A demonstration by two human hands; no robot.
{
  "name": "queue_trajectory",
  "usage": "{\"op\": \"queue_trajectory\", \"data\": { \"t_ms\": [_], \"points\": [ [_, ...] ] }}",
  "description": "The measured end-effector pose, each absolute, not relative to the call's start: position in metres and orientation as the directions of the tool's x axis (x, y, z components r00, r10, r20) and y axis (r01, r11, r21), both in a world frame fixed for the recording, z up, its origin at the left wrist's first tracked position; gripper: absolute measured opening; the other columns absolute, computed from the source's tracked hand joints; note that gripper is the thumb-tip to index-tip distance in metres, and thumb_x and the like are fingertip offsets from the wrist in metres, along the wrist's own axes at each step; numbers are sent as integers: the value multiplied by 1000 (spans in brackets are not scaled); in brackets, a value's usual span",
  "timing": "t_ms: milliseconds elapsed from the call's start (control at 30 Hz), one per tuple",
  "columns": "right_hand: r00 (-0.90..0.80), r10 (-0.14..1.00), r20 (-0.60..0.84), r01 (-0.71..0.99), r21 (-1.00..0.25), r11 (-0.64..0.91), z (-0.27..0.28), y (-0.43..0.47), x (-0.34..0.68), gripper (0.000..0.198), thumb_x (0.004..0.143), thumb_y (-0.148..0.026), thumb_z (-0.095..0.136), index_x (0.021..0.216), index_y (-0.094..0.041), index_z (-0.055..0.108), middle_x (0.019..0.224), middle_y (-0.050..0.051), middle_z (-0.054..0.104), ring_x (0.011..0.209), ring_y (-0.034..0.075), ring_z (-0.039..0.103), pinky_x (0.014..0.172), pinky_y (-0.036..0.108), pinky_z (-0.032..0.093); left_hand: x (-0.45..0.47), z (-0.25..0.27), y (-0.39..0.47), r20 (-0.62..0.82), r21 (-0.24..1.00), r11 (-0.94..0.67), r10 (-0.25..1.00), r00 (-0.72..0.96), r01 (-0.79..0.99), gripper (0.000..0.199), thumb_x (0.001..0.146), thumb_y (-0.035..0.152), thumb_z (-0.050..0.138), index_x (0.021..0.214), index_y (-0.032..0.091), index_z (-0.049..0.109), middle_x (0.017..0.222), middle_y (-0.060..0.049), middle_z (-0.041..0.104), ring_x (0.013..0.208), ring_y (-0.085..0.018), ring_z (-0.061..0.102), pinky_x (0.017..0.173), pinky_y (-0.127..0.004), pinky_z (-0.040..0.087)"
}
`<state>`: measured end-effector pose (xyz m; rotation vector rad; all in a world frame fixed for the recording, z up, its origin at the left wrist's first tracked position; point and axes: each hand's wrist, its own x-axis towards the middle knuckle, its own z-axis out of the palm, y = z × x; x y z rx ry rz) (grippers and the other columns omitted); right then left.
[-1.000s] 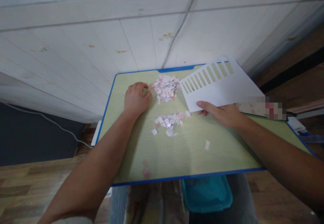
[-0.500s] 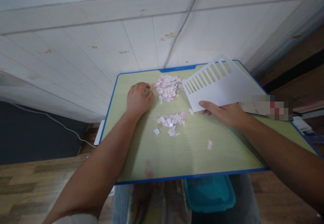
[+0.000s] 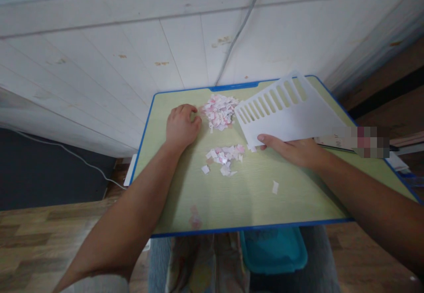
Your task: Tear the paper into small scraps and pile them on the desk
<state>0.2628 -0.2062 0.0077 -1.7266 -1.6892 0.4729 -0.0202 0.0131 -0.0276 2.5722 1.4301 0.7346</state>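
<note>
My right hand (image 3: 286, 149) grips the lower edge of a white slotted sheet (image 3: 288, 118), thumb on top. The sheet is tilted, with a row of long slots along its upper left side. Its left corner is at the right side of a heap of white and pink paper scraps (image 3: 220, 112). My left hand (image 3: 183, 126) rests on the table left of that heap, fingers bent, a gap between thumb and forefinger, nothing visible in it. A smaller group of paper scraps (image 3: 225, 158) lies nearer me, and one loose scrap (image 3: 275, 187) lies to the right.
The small greenish table (image 3: 232, 204) has a blue rim and stands against a white panelled wall (image 3: 132, 63) with a grey cable (image 3: 240, 32). A teal bin (image 3: 274, 251) is below the front edge. A partly blurred flat object (image 3: 338, 142) lies behind my right wrist.
The slotted sheet has shifted slightly left, closer to the heap, with my right hand. My left hand stays beside the heap. The view has tipped a little.
</note>
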Motion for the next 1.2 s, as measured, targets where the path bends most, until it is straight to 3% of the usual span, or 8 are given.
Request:
{"op": "queue_trajectory", "data": {
  "t_ms": [267, 467, 667, 933, 1200],
  "points": [
    [112, 981, 160, 675, -736, 43, 14, -207, 256, 42, 103, -55, 72, 65, -37, 75, 84, 6, 87, 95, 38, 85, 111, 56, 67, -22, -26, 13, 350, 324, -555, 823, 448, 766, 24, 102, 23, 64, 121, 22, 78, 140, -17, 84, 138, -38, 73, 128, -53, 54],
    [205, 975, 84, 609, -791, -60, 13, -209, 255, 45, 99, -61, 73, 62, -35, 72, 58, 5, 69, 65, 33, 76, 88, 53, 70, -23, -27, 12, 361, 323, -557, 820, 445, 765, 24, 101, 24, 63, 121, 24, 77, 139, -16, 85, 139, -38, 74, 127, -55, 55],
    [132, 991, 22, 565, -823, -57, 13, -212, 258, 38, 95, -58, 79, 65, -36, 70, 71, 7, 81, 70, 34, 80, 75, 51, 70, -23, -27, 12, 349, 318, -553, 823, 448, 770, 25, 101, 23, 64, 122, 23, 77, 141, -16, 85, 139, -38, 74, 127, -55, 56],
    [256, 964, 80, 611, -786, -97, 11, -211, 260, 42, 97, -54, 73, 61, -35, 68, 56, 2, 67, 65, 32, 76, 88, 51, 68, -21, -27, 12, 369, 316, -556, 819, 440, 769, 24, 101, 23, 64, 120, 23, 78, 138, -15, 85, 139, -38, 74, 127, -54, 56],
    [233, 965, 120, 678, -731, -73, 16, -214, 262, 48, 100, -60, 73, 58, -38, 68, 60, 4, 74, 64, 33, 74, 93, 54, 69, -20, -24, 9, 341, 328, -554, 825, 451, 765, 24, 102, 24, 65, 121, 24, 78, 141, -15, 85, 139, -38, 73, 127, -54, 55]
  ]
}}
